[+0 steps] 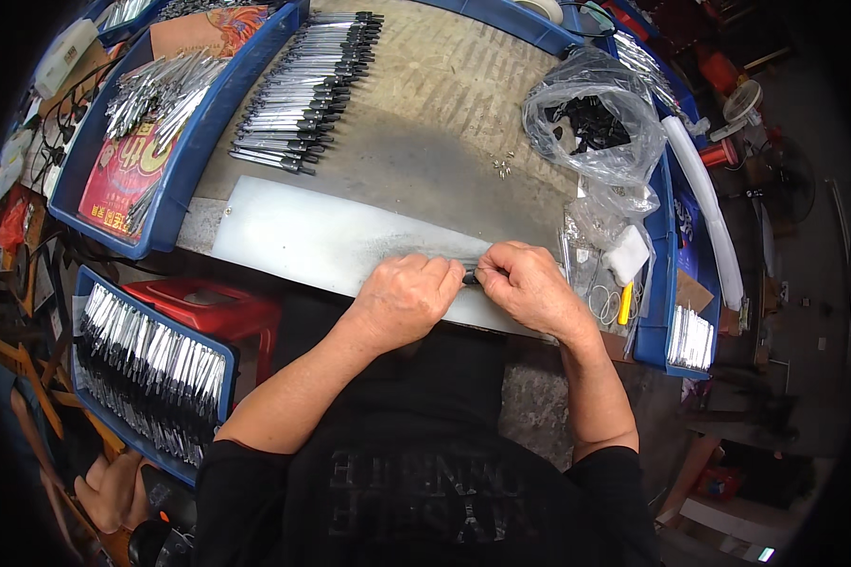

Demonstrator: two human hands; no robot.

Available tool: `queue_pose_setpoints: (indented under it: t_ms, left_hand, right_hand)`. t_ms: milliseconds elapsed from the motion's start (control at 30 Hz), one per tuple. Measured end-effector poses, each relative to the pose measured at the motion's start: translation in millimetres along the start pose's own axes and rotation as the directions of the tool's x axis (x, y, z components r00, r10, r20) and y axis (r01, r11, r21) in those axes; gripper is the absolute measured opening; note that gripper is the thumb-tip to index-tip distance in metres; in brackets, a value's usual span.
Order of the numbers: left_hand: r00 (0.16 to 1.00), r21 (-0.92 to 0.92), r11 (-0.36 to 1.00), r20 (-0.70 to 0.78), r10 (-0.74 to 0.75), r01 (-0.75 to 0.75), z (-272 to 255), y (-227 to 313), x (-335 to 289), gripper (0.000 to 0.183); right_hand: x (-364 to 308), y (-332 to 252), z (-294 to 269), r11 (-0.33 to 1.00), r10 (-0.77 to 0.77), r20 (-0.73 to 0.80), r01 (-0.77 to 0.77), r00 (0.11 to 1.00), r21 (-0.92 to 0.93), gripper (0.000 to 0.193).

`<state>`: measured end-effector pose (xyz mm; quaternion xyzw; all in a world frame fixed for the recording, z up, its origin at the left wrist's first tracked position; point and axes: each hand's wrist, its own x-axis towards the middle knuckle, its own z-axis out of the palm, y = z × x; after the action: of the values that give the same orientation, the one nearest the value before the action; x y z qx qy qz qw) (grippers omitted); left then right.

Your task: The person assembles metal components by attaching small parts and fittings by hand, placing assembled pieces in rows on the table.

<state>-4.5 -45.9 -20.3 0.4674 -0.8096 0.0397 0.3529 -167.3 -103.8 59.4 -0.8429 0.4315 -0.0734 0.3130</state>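
My left hand (411,295) and my right hand (531,289) meet over the front edge of a white board (298,230). Both are closed, with fingertips pinched around a small black pen part (470,278). Only a short dark bit of it shows between them; the fingers hide the rest. Beyond the board, to the left, lies a long row of pens (298,99) with clear barrels and black ends. A few tiny metal pieces (503,165) are scattered on the worktable (425,94) past my right hand.
An open plastic bag (591,123) of black parts stands at the right, near a yellow-handled tool (625,304). Blue trays (194,142) with silvery rods flank the table. At lower left, a pen-filled tray (151,373) sits by a red stool (213,307). Another person's hand (112,491) shows there.
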Motion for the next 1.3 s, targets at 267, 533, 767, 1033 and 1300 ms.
queue_pose_setpoints:
  t_ms: [267, 533, 767, 1033, 1300]
  left_hand:
    - [1.0, 0.013, 1.0, 0.02, -0.009, 0.009, -1.0, 0.3, -0.3, 0.011]
    - [1.0, 0.011, 1.0, 0.015, 0.007, -0.007, -1.6, 0.2, -0.2, 0.011]
    - [0.999, 0.022, 1.0, 0.041, -0.007, 0.006, -2.6, 1.5, 0.1, 0.011]
    - [0.998, 0.025, 1.0, 0.062, -0.01, 0.008, -2.5, 1.3, -0.6, 0.011]
    - [0.999, 0.017, 1.0, 0.038, -0.021, 0.02, -2.8, 1.3, 0.9, 0.009]
  right_hand:
    - [1.0, 0.3, 2.5, 0.994, 0.106, -0.012, -0.106, 0.994, 0.015, 0.019]
    - [1.2, 3.4, 2.1, 0.99, 0.106, 0.011, -0.107, 0.994, 0.095, 0.018]
    - [2.9, 9.4, 1.7, 0.987, 0.071, 0.03, -0.074, 0.997, 0.142, 0.015]
    - [4.3, 18.7, 4.6, 0.993, -0.012, 0.011, 0.011, 1.0, 0.117, 0.018]
    - [5.9, 21.6, 5.9, 0.993, -0.038, -0.006, 0.039, 0.999, 0.109, 0.018]
